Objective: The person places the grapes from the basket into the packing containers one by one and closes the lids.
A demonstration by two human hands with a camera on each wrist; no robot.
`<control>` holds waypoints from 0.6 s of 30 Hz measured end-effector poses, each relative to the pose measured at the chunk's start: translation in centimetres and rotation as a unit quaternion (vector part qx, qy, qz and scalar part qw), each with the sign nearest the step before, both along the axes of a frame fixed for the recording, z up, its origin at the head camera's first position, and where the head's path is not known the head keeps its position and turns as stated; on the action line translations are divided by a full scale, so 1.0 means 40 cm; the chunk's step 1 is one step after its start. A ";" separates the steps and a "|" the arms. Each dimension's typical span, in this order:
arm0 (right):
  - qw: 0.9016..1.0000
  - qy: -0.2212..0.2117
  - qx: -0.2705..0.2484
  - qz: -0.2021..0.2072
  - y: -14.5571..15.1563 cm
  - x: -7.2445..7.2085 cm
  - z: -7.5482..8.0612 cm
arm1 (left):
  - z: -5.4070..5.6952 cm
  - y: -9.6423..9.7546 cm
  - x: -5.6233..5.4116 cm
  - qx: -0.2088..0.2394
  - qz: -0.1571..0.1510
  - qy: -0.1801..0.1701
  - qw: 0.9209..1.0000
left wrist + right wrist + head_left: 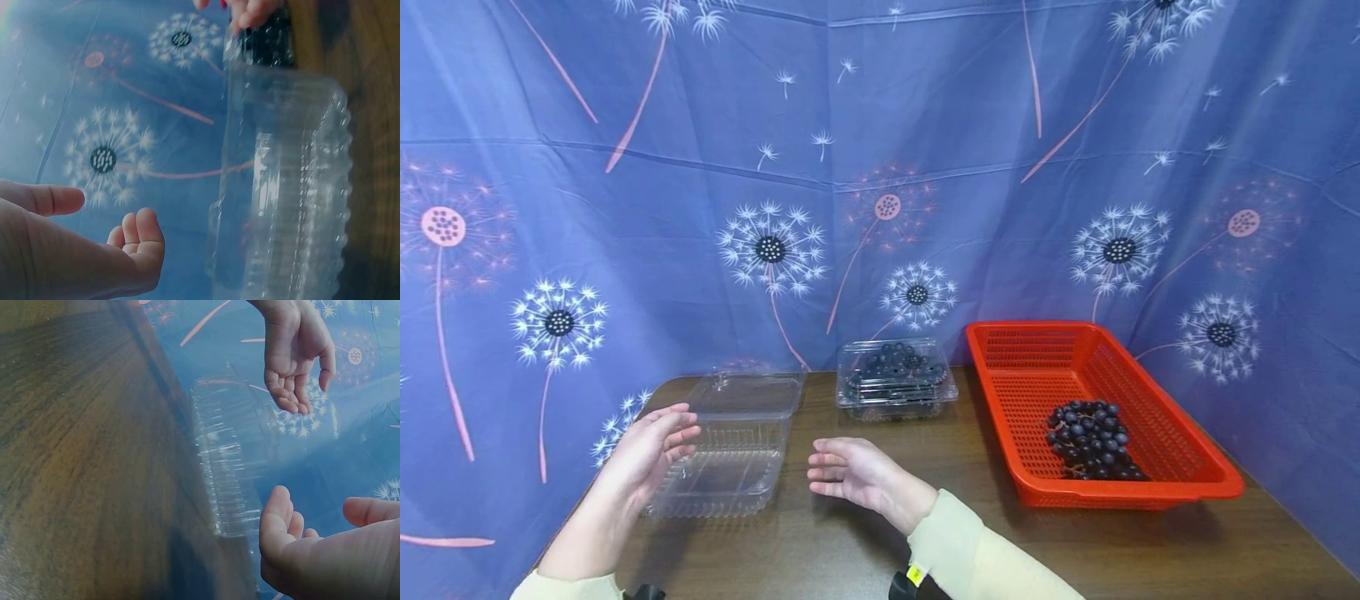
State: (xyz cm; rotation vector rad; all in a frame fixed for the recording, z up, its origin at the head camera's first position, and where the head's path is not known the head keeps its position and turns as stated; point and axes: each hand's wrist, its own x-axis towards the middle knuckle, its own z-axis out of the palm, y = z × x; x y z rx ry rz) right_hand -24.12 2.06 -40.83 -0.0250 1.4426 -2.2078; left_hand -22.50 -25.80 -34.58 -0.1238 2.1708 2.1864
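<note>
A clear plastic clamshell box (722,471) lies on the table at the left, its lid (748,393) folded back toward the curtain. Beside its left side my left hand (651,450) hovers with loosely bent fingers, overlapping the box in the head view. On the other side, my right hand (861,477) is held over the table, palm toward the box, holding nothing. In the right wrist view both the right hand (325,550) and the left hand (297,359) show nothing between thumb and fingers. The box's ribbed wall (312,187) stands out in the left wrist view.
Behind the right hand stands a closed clear box (897,379) filled with dark grapes. A red plastic basket (1022,450) at the right holds a bunch of dark grapes (1092,442). The wooden table (820,558) ends at a blue dandelion-print curtain (865,125).
</note>
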 end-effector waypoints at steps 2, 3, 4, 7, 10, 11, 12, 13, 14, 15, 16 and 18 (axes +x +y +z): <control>1.000 -0.004 -0.002 -0.001 -0.003 0.003 -0.004 | 0.000 -0.019 -0.004 0.031 0.002 0.007 0.999; 1.000 -0.005 -0.003 -0.001 -0.004 0.004 -0.006 | 0.000 -0.029 -0.007 0.045 0.001 0.011 0.999; 1.000 -0.008 -0.005 -0.001 -0.006 0.005 -0.008 | 0.000 -0.039 -0.008 0.060 0.001 0.013 0.998; 1.000 -0.008 -0.009 0.003 -0.010 0.010 -0.013 | -0.002 -0.068 -0.011 0.086 -0.005 0.021 0.996; 1.000 -0.007 -0.012 0.004 -0.017 0.012 -0.017 | -0.008 -0.097 -0.014 0.110 -0.005 0.018 0.994; 1.000 -0.008 -0.012 0.002 -0.019 0.013 -0.018 | -0.010 -0.106 -0.016 0.117 -0.004 0.016 0.993; 1.000 -0.008 -0.013 0.000 -0.022 0.013 -0.019 | -0.014 -0.116 -0.017 0.124 -0.005 0.014 0.992; 1.000 -0.009 -0.013 -0.001 -0.024 0.013 -0.019 | -0.018 -0.127 -0.019 0.134 -0.004 0.010 0.991; 1.000 -0.009 -0.013 -0.003 -0.027 0.014 -0.020 | -0.022 -0.137 -0.020 0.144 -0.004 0.007 0.990; 1.000 -0.010 -0.012 -0.005 -0.029 0.014 -0.021 | -0.026 -0.148 -0.022 0.153 -0.006 0.005 0.988; 1.000 -0.011 -0.012 -0.006 -0.032 0.014 -0.022 | -0.029 -0.160 -0.023 0.162 -0.006 0.003 0.987; 1.000 -0.011 -0.010 -0.007 -0.036 0.013 -0.023 | -0.036 -0.183 -0.025 0.181 -0.010 0.003 0.983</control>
